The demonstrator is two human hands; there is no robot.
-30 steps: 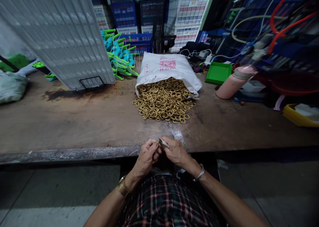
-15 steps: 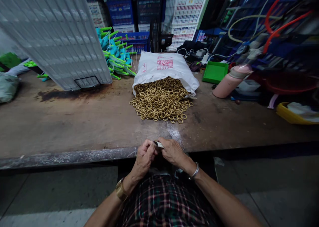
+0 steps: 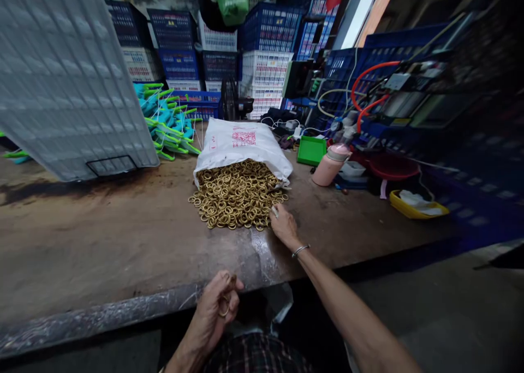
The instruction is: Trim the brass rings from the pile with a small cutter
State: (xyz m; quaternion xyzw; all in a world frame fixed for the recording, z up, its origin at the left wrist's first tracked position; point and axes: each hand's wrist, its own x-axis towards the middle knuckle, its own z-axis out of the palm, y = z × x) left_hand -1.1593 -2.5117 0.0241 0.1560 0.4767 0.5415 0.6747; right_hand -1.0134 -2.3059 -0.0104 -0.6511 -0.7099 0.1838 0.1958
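Note:
A heap of brass rings (image 3: 235, 198) spills from a white sack (image 3: 239, 144) lying on the worn wooden bench (image 3: 102, 236). My right hand (image 3: 282, 224) reaches out to the near right edge of the heap, fingers curled down on the rings and pinching something small and pale. My left hand (image 3: 216, 305) stays at the bench's front edge, closed around a brass ring (image 3: 224, 307) that shows between its fingers.
A grey ribbed panel (image 3: 69, 89) leans at the back left, beside green and blue plastic parts (image 3: 166, 122). A green tray (image 3: 311, 150), a pink bottle (image 3: 331, 164), a red bowl (image 3: 387, 166) and a yellow tray (image 3: 417, 205) sit to the right. Crates are stacked behind.
My hands were together at the bench edge; my right hand has since reached forward to the ring heap. My left hand stayed low with a ring. The view tilted up and shifted.

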